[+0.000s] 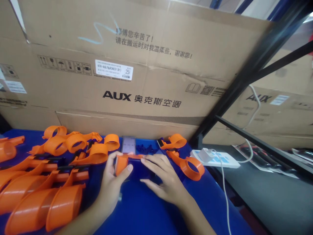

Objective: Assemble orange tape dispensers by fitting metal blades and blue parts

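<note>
My left hand (pixel 113 176) is closed around an orange plastic tape dispenser (pixel 121 164), thumb on the near side of its ring. The dispenser's arm points right, toward my right hand (pixel 162 178). My right fingertips touch the far end of that arm, with the fingers stretched out and the thumb held apart below. Both hands are over the blue table (pixel 144 212). Just beyond them stand a phone (pixel 128 143) with digits on its screen and a group of small dark blue parts (pixel 145 149).
Several orange dispensers (pixel 65 205) crowd the left side; others (pixel 193 168) lie at the right. A white power strip (pixel 220 159) with a plug and cable sits beside the table. Behind rises a large cardboard box (pixel 146 81), with a black metal rack post (pixel 227 94) at right.
</note>
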`<state>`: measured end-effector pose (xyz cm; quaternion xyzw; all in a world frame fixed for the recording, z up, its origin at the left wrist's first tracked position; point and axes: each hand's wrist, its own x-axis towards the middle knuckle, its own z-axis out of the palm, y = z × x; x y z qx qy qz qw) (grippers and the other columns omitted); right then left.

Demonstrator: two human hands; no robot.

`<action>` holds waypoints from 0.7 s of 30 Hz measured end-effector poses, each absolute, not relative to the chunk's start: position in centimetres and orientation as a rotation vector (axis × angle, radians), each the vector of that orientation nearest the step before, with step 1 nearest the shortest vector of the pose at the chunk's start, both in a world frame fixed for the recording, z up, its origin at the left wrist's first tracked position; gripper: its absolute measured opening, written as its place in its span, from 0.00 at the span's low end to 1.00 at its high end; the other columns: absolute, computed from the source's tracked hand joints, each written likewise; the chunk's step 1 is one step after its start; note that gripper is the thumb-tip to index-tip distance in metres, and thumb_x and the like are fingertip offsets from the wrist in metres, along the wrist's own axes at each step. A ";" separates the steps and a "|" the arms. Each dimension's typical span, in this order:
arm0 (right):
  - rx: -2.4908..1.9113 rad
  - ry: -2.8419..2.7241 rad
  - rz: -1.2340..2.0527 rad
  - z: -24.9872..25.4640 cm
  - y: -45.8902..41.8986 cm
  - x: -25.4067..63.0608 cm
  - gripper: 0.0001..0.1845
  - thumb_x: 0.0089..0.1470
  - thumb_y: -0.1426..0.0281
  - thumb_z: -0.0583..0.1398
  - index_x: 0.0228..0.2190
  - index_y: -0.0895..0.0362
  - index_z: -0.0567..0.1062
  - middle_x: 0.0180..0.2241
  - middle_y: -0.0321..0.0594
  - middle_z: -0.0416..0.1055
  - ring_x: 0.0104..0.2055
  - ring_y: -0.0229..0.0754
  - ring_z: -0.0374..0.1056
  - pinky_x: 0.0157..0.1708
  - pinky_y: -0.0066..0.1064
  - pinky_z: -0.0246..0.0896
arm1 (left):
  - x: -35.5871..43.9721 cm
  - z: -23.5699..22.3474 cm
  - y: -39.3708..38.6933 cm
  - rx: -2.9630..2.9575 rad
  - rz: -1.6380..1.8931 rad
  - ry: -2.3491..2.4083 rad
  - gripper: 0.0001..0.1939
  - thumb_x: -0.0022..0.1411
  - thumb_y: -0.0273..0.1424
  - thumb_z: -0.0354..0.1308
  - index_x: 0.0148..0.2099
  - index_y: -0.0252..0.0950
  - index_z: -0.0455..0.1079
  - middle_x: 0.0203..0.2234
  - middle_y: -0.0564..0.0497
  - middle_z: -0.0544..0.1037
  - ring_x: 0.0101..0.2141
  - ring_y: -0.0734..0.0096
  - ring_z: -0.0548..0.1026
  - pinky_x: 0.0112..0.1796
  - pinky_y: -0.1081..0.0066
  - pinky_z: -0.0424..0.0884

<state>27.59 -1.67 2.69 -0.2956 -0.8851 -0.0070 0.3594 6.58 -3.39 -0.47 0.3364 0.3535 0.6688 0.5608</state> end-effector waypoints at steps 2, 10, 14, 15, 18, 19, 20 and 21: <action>-0.762 -2.283 -0.017 2.7 -1.7 27.6 0.35 0.58 0.66 0.69 0.64 0.47 0.67 0.58 0.45 0.73 0.56 0.52 0.69 0.55 0.49 0.67 | 6.6 -0.5 -3.4 0.786 1.576 0.843 0.28 0.53 0.35 0.74 0.52 0.44 0.65 0.45 0.49 0.82 0.43 0.63 0.80 0.49 0.63 0.72; -0.786 -2.288 0.027 2.9 -1.8 27.4 0.35 0.58 0.64 0.69 0.64 0.45 0.66 0.58 0.45 0.73 0.56 0.52 0.70 0.55 0.49 0.67 | 6.7 0.2 -3.6 0.726 1.550 0.834 0.26 0.54 0.35 0.74 0.51 0.44 0.65 0.44 0.50 0.82 0.48 0.59 0.80 0.52 0.61 0.71; -0.825 -2.272 0.065 2.8 -2.0 27.2 0.35 0.58 0.63 0.69 0.64 0.45 0.67 0.58 0.46 0.73 0.57 0.53 0.70 0.55 0.50 0.67 | 6.9 0.2 -3.6 0.700 1.565 0.856 0.26 0.54 0.35 0.74 0.51 0.44 0.67 0.45 0.50 0.82 0.48 0.60 0.79 0.51 0.62 0.72; -0.841 -2.258 0.074 2.9 -2.0 27.3 0.35 0.58 0.63 0.69 0.64 0.46 0.67 0.59 0.46 0.72 0.57 0.54 0.70 0.56 0.51 0.66 | 6.9 0.1 -3.7 0.693 1.559 0.859 0.26 0.54 0.36 0.73 0.52 0.44 0.68 0.45 0.49 0.81 0.46 0.60 0.79 0.48 0.63 0.73; -0.904 -2.159 0.135 3.1 -2.2 27.5 0.30 0.59 0.64 0.67 0.61 0.48 0.71 0.60 0.47 0.71 0.60 0.56 0.69 0.59 0.52 0.64 | 7.1 0.0 -3.9 0.704 1.480 0.791 0.24 0.61 0.42 0.68 0.56 0.42 0.68 0.45 0.46 0.81 0.39 0.62 0.80 0.35 0.68 0.74; -0.925 -2.102 0.171 3.2 -2.2 27.5 0.27 0.60 0.64 0.66 0.60 0.49 0.72 0.60 0.47 0.71 0.60 0.55 0.69 0.60 0.51 0.64 | 7.1 -0.1 -4.0 0.723 1.440 0.750 0.24 0.63 0.44 0.65 0.57 0.41 0.68 0.44 0.45 0.81 0.37 0.62 0.80 0.33 0.69 0.73; -0.944 -2.040 0.213 3.3 -2.2 27.6 0.23 0.61 0.65 0.65 0.58 0.49 0.74 0.59 0.47 0.73 0.60 0.55 0.70 0.60 0.50 0.64 | 7.1 -0.2 -4.1 0.747 1.402 0.711 0.24 0.65 0.45 0.63 0.58 0.40 0.68 0.42 0.44 0.81 0.35 0.62 0.80 0.31 0.69 0.73; -0.960 -1.980 0.264 3.5 -2.2 27.7 0.20 0.62 0.65 0.64 0.55 0.49 0.76 0.57 0.46 0.75 0.59 0.54 0.71 0.59 0.49 0.65 | 7.1 -0.3 -4.2 0.773 1.373 0.685 0.25 0.65 0.46 0.62 0.58 0.39 0.68 0.39 0.44 0.81 0.33 0.62 0.81 0.29 0.69 0.73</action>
